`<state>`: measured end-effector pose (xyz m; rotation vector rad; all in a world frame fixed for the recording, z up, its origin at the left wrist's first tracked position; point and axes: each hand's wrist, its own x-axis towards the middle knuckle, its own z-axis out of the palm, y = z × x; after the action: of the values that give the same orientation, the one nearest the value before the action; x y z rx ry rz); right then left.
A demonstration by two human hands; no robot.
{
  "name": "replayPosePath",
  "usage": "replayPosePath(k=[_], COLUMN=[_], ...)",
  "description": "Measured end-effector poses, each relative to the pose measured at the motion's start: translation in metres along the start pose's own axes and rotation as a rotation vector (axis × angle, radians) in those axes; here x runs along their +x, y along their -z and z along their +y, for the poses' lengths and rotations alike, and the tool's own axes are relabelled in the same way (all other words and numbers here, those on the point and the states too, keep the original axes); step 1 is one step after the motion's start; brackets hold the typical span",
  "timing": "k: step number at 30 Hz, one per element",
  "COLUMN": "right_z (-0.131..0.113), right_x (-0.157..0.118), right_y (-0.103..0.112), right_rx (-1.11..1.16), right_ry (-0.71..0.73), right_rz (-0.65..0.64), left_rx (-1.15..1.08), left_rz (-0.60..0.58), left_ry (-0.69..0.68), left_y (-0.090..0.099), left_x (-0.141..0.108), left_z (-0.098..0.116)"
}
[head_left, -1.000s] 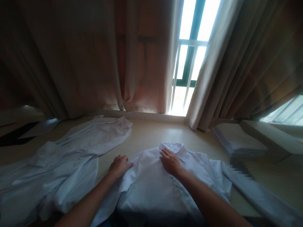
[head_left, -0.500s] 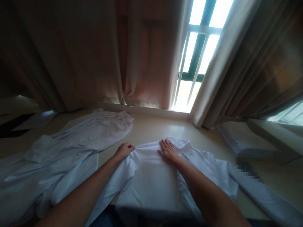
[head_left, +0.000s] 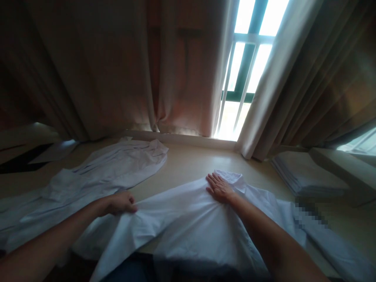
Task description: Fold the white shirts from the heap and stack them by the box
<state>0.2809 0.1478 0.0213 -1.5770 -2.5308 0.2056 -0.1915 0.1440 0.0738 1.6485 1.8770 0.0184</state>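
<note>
A white shirt lies over the front edge of the table, its collar toward the window. My left hand is closed on the upper edge of the shirt's left sleeve, which stretches taut toward the left and hangs down below. Flat beside the collar, my right hand presses on the shirt with its fingers spread.
More white shirts lie crumpled on the left of the pale table. Folded white garments are stacked at the right, beside a box-like object. Curtains and a window stand behind. Dark and pale flat items lie far left.
My left hand has moved left and a little nearer, drawing the sleeve out. My right hand and the collar have shifted slightly right.
</note>
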Motion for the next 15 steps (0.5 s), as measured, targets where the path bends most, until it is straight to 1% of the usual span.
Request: replayPosePath(k=[2,3,6,8,10,12,13,15], right_z=[-0.007,-0.011,-0.024,-0.035,-0.046,-0.055,-0.057,-0.053], right_x=[0.004,0.007,0.020,0.027,0.025,0.009,-0.006,-0.048], right_y=[-0.001,-0.002,-0.005,-0.004,-0.001,0.002,0.003,0.003], right_rx=[-0.012,-0.018,-0.031,-0.038,-0.045,-0.049,-0.049,-0.047], right_ry=[0.019,0.017,-0.025,-0.074,-0.110,-0.108,-0.094,-0.071], right_rz=[-0.003,0.002,0.057,0.128,0.222,0.315,0.351,0.386], left_rx=[0.080,0.132,0.290,0.377,0.470,0.561,0.602,0.663], left_rz=[-0.028,-0.004,0.208,0.334,0.405,0.409,0.407,0.446], left_ry=[-0.067,-0.101,-0.175,-0.187,-0.175,-0.167,-0.179,-0.242], left_y=[0.024,0.037,0.068,0.078,0.077,0.066,0.058,0.035], left_x=[0.011,0.016,0.025,0.024,0.020,0.015,0.012,0.007], left_z=[-0.002,0.002,0.020,0.033,0.040,0.044,0.046,0.052])
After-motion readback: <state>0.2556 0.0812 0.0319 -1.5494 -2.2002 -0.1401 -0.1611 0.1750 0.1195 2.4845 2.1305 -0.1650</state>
